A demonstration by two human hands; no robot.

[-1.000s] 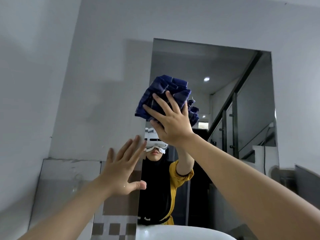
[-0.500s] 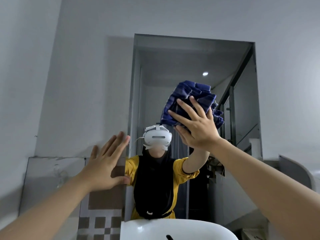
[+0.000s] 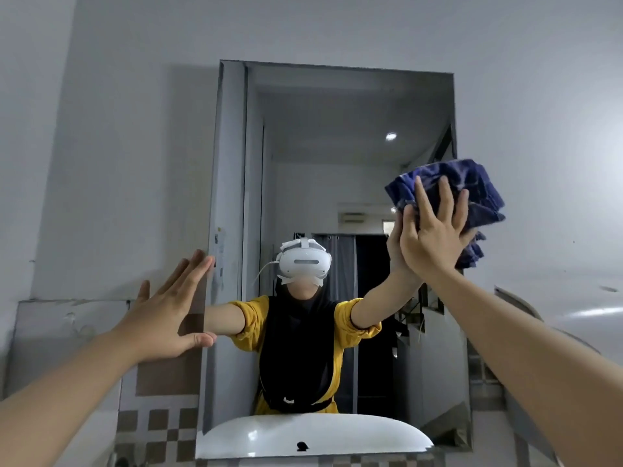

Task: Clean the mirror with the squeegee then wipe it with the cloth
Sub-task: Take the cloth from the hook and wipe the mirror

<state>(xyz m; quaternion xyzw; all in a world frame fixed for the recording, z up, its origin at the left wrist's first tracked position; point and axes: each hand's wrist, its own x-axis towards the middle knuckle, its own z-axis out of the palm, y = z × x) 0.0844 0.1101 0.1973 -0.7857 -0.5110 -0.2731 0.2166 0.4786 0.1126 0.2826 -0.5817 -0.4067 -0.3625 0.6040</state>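
A tall rectangular mirror [image 3: 337,136] hangs on the grey wall ahead. My right hand [image 3: 435,237] presses a bunched dark blue cloth [image 3: 472,190] flat against the mirror's right edge, about halfway up. The cloth overlaps the edge onto the wall. My left hand [image 3: 165,321] is spread, fingers apart, palm toward the wall just left of the mirror's left edge, and holds nothing. No squeegee is in view. The mirror reflects me with both arms raised.
A white basin [image 3: 313,436] shows at the mirror's bottom edge. Brown and white checkered tiles [image 3: 158,429] cover the wall at lower left, with a grey panel [image 3: 60,328] beside them. A curved white fixture [image 3: 526,308] sits at right.
My right hand has swept the cloth across the mirror from its upper left to its right edge. My view has shifted, so the mirror sits more centred. The left hand stays by the left edge.
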